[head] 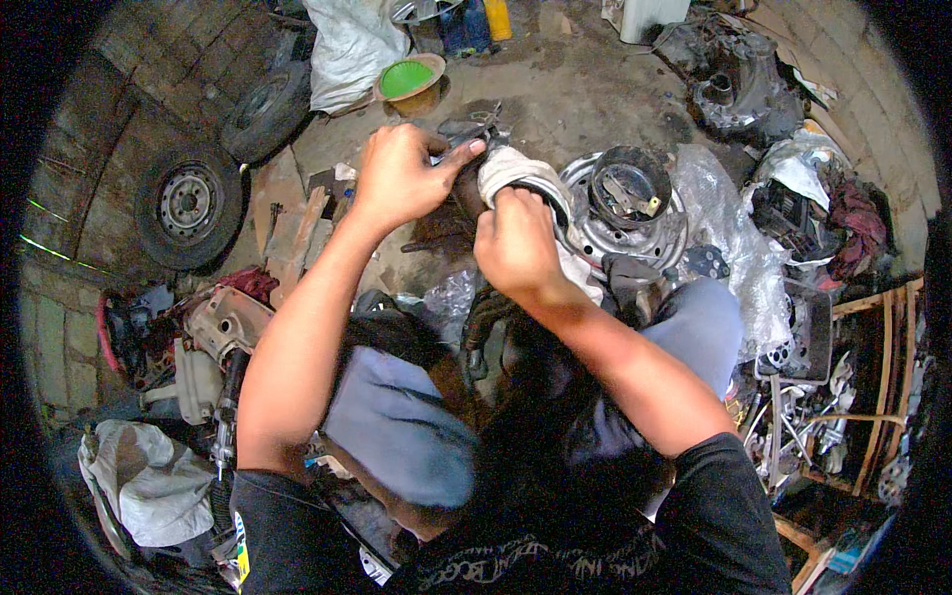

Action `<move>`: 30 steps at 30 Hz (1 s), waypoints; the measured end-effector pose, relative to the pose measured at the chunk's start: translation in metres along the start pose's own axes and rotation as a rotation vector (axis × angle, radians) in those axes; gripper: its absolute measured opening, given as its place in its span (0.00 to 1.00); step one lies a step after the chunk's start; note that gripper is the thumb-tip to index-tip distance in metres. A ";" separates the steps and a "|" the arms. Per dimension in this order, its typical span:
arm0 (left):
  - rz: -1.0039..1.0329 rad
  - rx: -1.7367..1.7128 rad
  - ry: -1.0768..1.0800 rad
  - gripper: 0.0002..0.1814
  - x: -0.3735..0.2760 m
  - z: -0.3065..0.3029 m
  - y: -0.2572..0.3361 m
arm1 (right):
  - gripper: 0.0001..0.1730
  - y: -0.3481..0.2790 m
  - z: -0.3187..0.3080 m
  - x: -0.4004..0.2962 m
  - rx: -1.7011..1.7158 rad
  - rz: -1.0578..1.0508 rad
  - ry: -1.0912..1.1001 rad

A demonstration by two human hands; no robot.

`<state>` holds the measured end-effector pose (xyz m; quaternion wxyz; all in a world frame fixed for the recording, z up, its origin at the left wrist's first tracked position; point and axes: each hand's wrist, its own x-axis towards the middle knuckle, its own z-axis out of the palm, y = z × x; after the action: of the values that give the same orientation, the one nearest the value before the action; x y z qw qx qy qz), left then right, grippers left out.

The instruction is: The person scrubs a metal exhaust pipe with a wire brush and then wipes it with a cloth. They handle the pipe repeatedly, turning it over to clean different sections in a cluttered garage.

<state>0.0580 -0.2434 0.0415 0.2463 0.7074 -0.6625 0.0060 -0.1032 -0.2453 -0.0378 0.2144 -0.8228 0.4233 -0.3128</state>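
Observation:
My left hand (405,175) grips a dark metal part (483,126), its thumb laid along the near edge. The part has a thin arm sticking up at its far end. Just right of it, my right hand (520,242) is closed on a white cloth (513,167), with the fingertips tucked into its folds and hidden. The cloth bulges around a dark rounded opening and hangs down past my wrist. Whether it wraps the same part that the left hand holds, I cannot tell. Both hands are in front of my bent knees, above the floor.
Right of my hands, a steel wheel rim (662,242) carries a round metal can (631,186) with small parts. Mounted tyres (190,201) lean at the left wall. A green-lined basin (409,78) stands ahead. A gearbox-like casting (744,97) and plastic sheeting (718,216) lie right.

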 end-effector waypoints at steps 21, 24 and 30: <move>-0.142 0.207 -0.002 0.38 0.009 0.009 0.039 | 0.10 -0.023 0.019 -0.013 -0.200 -0.008 0.004; -0.179 0.237 -0.038 0.35 0.012 0.011 0.043 | 0.09 -0.013 0.018 -0.005 -0.162 -0.019 0.054; -0.173 0.276 -0.016 0.34 0.016 0.026 0.042 | 0.08 0.000 0.023 0.001 -0.010 0.075 0.065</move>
<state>0.0124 -0.2680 0.0385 0.1413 0.7891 -0.5937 0.0701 -0.0871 -0.2439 -0.0536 0.2080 -0.7967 0.4622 -0.3292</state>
